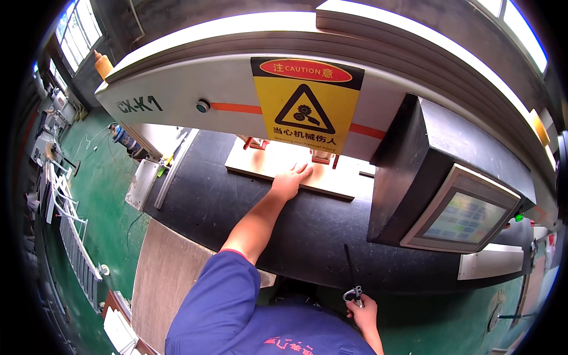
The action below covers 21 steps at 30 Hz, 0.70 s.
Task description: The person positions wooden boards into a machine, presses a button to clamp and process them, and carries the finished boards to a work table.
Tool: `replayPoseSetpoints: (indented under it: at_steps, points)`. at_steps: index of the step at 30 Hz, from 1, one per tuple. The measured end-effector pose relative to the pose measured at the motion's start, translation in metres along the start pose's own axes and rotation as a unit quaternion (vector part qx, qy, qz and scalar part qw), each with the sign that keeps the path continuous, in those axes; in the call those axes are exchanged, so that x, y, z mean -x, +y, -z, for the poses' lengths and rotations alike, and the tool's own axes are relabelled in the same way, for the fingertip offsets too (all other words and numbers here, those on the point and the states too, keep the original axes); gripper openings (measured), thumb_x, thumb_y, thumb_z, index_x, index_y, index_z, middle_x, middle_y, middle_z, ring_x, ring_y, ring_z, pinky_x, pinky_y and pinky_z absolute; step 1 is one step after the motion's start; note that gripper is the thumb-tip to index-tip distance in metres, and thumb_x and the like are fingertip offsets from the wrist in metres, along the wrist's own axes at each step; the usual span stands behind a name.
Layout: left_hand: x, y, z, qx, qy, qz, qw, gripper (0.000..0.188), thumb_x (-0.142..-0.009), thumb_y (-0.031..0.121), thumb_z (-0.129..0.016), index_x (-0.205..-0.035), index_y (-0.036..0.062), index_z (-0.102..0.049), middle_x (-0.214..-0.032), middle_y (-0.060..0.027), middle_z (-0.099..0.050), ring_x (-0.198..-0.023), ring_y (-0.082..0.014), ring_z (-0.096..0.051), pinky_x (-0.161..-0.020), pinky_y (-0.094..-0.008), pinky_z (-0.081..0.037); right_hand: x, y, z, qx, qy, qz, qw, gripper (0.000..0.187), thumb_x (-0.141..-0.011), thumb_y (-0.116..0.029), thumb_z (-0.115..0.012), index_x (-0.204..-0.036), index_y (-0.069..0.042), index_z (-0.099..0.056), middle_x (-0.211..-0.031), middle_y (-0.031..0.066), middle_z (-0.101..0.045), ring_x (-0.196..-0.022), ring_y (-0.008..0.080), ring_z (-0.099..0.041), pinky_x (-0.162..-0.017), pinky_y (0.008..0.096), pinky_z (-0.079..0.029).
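Observation:
A pale wooden board [331, 181] lies on the black machine table, under the front beam of a large machine. My left hand [290, 181] rests on the board's top near its front edge, fingers stretched out and holding nothing. Red-framed machine parts [255, 142] stand over the board, partly hidden by the beam and its warning sign. Low and close to my body, my right hand [365, 311] is closed on an air blow gun [353, 293]. The gun's long thin black nozzle points away from me over the table's near edge.
The grey beam [177, 97] with a yellow warning sign [307, 103] crosses above the table [236, 204]. A control box with a touchscreen [464, 216] juts out on the right. A brown panel [165, 278] is at the near left. A ladder-like metal frame [80, 254] stands on the green floor.

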State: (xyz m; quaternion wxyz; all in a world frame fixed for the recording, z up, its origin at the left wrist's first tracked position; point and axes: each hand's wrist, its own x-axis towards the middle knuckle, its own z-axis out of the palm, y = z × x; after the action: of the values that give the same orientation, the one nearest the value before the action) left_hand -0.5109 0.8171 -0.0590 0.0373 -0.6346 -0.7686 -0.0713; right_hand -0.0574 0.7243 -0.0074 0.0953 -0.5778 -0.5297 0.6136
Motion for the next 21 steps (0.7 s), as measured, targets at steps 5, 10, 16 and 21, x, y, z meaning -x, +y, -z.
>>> replayPoseSetpoints:
  at_steps: [5,10,16,21]
  points:
    - [0.004,0.012,-0.009,-0.054,0.017,0.107,0.993,0.056,-0.077,0.012,-0.069,-0.130,0.0176,-0.054,-0.118,-0.0070,-0.057,-0.110,-0.0261,-0.055,-0.089,-0.0405,-0.048,-0.003,0.001,-0.001,0.019,-0.015,0.008,1.000,0.011,-0.080,-0.003,-0.069,-0.077,0.001,-0.059,-0.063,0.0045,-0.059,-0.051,0.0116,-0.058,-0.047,0.0254,-0.049]
    - [-0.001,0.010,-0.014,-0.050,0.008,0.152,0.987,0.050,-0.076,0.015,-0.070,-0.124,0.0158,-0.057,-0.112,-0.0063,-0.059,-0.105,-0.0260,-0.057,-0.083,-0.0403,-0.050,-0.001,-0.003,0.000,0.028,-0.017,0.013,0.999,0.012,-0.080,-0.004,-0.070,-0.076,0.001,-0.059,-0.063,0.0046,-0.059,-0.051,0.0114,-0.058,-0.047,0.0252,-0.049]
    - [0.010,0.015,0.011,0.049,-0.036,0.145,0.988,0.058,-0.082,0.037,-0.071,-0.131,0.0136,-0.051,-0.125,-0.0141,-0.056,-0.122,-0.0311,-0.050,-0.104,-0.0415,-0.040,0.002,-0.007,0.000,0.031,-0.012,0.036,0.999,0.014,-0.079,-0.007,-0.071,-0.076,0.002,-0.060,-0.062,0.0049,-0.060,-0.051,0.0115,-0.060,-0.048,0.0255,-0.049]
    - [0.039,0.024,0.035,0.134,0.060,0.119,0.982,0.060,-0.084,0.035,-0.069,-0.133,0.0058,-0.049,-0.130,-0.0162,-0.054,-0.122,-0.0322,-0.049,-0.103,-0.0438,-0.041,0.001,-0.003,0.004,0.014,-0.023,0.052,0.998,0.018,-0.079,-0.010,-0.072,-0.076,0.003,-0.061,-0.062,0.0047,-0.060,-0.051,0.0115,-0.061,-0.048,0.0260,-0.049]
